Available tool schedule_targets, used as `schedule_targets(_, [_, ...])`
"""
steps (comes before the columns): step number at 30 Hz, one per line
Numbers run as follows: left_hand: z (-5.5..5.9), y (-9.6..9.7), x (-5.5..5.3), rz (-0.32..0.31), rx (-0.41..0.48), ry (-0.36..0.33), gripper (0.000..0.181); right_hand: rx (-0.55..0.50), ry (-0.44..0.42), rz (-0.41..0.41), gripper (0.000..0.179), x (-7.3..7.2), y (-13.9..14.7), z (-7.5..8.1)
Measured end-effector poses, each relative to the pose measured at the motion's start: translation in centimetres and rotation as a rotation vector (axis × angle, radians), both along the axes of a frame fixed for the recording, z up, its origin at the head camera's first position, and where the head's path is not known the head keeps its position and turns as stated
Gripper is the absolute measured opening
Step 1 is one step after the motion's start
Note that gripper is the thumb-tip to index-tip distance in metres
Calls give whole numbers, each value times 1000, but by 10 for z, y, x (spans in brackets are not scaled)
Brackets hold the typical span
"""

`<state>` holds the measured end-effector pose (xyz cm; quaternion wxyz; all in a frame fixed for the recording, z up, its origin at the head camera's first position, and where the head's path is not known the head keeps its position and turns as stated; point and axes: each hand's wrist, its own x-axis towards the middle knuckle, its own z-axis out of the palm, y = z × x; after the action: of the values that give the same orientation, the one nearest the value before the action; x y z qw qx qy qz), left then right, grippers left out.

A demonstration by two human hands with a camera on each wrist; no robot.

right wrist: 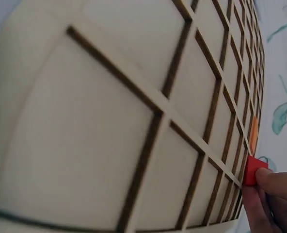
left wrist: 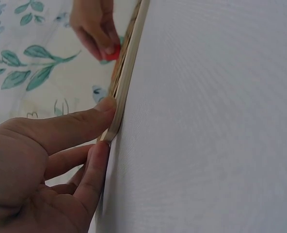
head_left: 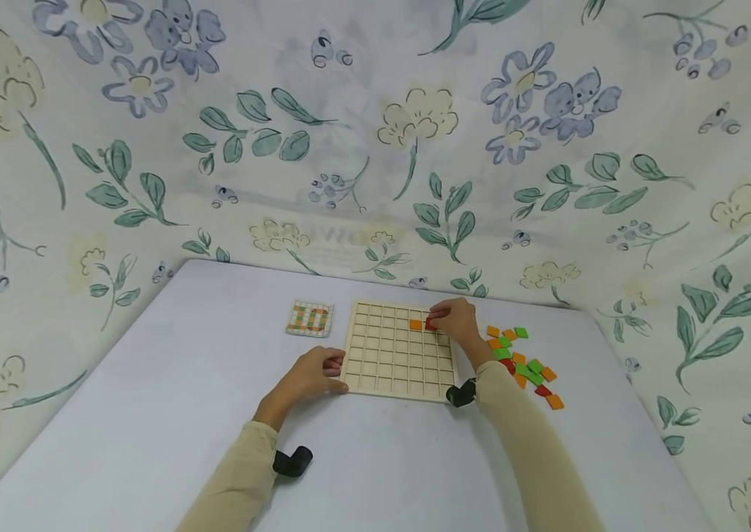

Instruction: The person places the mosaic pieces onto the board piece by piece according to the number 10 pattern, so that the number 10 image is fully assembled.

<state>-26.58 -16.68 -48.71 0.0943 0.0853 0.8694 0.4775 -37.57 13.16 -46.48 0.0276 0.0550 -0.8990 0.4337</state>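
Note:
A square wooden grid board (head_left: 392, 356) lies on the white table. My left hand (head_left: 309, 373) holds its near left edge; in the left wrist view the thumb (left wrist: 92, 121) lies on the rim, with fingers against the side just below. My right hand (head_left: 457, 323) is over the far right part of the board and pinches a red square tile (right wrist: 251, 170) between thumb and fingers. The red tile is at a cell beside an orange tile (head_left: 415, 324) lying in the far row. The other cells in view hold no tiles.
A small patterned card (head_left: 310, 319) with coloured squares lies left of the board. Loose orange, green and red tiles (head_left: 523, 369) are scattered to the right, close to the right forearm. Floral cloth (head_left: 375, 148) hangs behind the table (head_left: 169, 414).

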Motion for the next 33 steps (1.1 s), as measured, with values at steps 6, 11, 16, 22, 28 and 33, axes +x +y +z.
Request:
schedule_targets(6, [0, 0, -1, 2, 4, 0, 67, 66, 23, 12, 20, 1, -5, -4])
schedule_targets(11, [1, 2, -1, 5, -4, 1, 66, 140, 63, 24, 18, 1, -7, -7])
schedule_targets(16, [1, 2, -1, 8, -9, -4, 66, 198, 78, 50, 18, 2, -9, -8])
schedule_targets(22, [2, 2, -1, 6, -23, -7, 66, 244, 46, 85, 20, 3, -8, -4])
schedule_targets(28, [5, 2, -1, -8, -23, 0, 66, 220, 66, 154, 25, 3, 6, -3])
schedule_targets(33, [6, 2, 0, -20, -20, 2, 66, 172, 152, 85, 30, 4, 36, 4])
